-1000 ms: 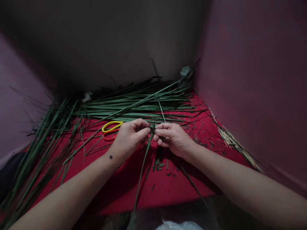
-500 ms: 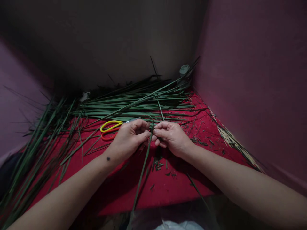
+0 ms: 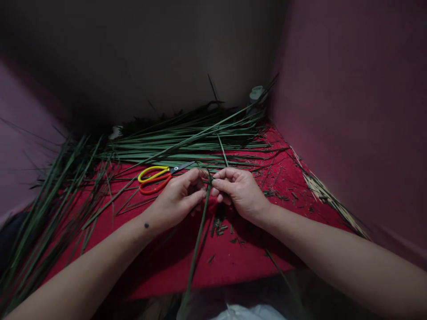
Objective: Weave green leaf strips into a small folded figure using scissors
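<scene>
My right hand [image 3: 242,191] pinches a small green knotted piece of leaf [image 3: 210,179] between thumb and forefinger. Just left of it, my left hand [image 3: 182,195] has its fingers curled at the same leaf, thumb a little lower. From between the hands a long green strip [image 3: 199,235] hangs toward the near edge of the red cloth [image 3: 233,266]. Scissors with yellow and red handles [image 3: 155,178] lie behind my left hand, blades pointing right and slightly parted.
Long green leaves [image 3: 180,144] are piled across the back and down the left side [image 3: 43,213]. A pale container [image 3: 256,94] stands back right. Thin pale sticks [image 3: 320,191] lie along the right edge, with leaf scraps [image 3: 218,227] near the middle.
My left hand has moved slightly left and down, its thumb lower and away from the knotted piece. More of the scissors' blades shows. My right hand has barely moved.
</scene>
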The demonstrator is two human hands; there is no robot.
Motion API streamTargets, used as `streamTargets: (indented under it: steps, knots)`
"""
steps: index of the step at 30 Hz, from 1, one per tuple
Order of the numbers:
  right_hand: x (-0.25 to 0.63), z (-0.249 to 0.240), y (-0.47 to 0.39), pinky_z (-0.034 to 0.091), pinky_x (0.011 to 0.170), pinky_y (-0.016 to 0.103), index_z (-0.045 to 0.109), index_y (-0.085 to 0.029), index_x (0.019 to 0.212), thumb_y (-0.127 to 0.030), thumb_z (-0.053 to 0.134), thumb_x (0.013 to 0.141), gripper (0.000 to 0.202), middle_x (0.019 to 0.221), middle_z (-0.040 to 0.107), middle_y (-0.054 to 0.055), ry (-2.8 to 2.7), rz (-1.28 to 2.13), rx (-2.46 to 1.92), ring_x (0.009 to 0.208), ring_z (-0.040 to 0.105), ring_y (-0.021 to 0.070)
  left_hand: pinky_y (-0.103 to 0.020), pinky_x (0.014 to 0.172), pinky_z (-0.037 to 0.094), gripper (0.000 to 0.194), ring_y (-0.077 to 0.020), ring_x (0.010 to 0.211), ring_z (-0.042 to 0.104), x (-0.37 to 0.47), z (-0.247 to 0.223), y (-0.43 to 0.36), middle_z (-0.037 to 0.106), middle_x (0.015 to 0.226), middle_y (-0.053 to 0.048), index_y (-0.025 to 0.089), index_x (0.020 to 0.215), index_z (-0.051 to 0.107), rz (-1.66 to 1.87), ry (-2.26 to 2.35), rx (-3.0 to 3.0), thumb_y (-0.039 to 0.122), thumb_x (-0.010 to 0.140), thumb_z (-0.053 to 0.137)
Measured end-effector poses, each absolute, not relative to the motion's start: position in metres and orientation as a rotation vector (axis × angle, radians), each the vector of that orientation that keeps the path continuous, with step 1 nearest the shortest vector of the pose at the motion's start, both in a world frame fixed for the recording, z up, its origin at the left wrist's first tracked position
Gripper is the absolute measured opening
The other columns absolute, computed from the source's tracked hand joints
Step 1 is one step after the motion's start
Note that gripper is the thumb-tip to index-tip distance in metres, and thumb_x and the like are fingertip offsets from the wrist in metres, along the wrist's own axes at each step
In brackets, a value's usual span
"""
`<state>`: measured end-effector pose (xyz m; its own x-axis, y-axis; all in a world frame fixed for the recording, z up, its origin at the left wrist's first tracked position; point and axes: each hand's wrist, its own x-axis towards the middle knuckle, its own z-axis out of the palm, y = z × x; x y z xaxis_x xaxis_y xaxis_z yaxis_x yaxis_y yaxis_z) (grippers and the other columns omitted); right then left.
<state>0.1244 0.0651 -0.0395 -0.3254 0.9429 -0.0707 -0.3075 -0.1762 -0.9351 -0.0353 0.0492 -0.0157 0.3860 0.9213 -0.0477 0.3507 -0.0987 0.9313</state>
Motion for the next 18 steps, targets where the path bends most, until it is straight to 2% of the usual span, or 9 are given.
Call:
streamTargets:
  steps: [5,14,18]
  knots:
    - [0.1263,-0.0439,0.0718,0.034,0.034,0.014,0.056,-0.014,0.073,-0.025,0.066,0.068,0.016,0.055,0.061,-0.002,-1.046,1.711,-0.812,0.040,0.051,0.0056,-0.020,0.039,0.044,0.030,-0.0086,0.048,0.050,-0.0352,-0.0157,0.0545,0.056,0.068,0.002,0.017,0.106,0.049,0.825,1.099,1.511,0.025,0.078,0.060]
    - [0.1263,-0.0448,0.0731,0.034,0.034,0.014,0.059,-0.014,0.077,-0.025,0.066,0.068,0.016,0.053,0.059,-0.003,-1.053,1.688,-0.861,0.039,0.050,0.0054,-0.018,0.045,0.043,0.028,-0.0076,0.051,0.052,-0.0372,-0.0151,0.0572,0.059,0.067,0.002,0.016,0.100,0.057,0.874,1.124,1.400,0.022,0.074,0.065]
    - [0.1247,-0.0455,0.0705,0.033,0.036,0.014,0.059,-0.014,0.078,-0.026,0.064,0.071,0.014,0.054,0.061,-0.001,-1.090,1.727,-0.834,0.041,0.052,0.0062,-0.024,0.060,0.049,0.023,-0.0126,0.066,0.060,-0.0348,-0.0161,0.0589,0.063,0.078,-0.002,0.016,0.098,0.056,0.832,1.022,1.340,0.027,0.079,0.061]
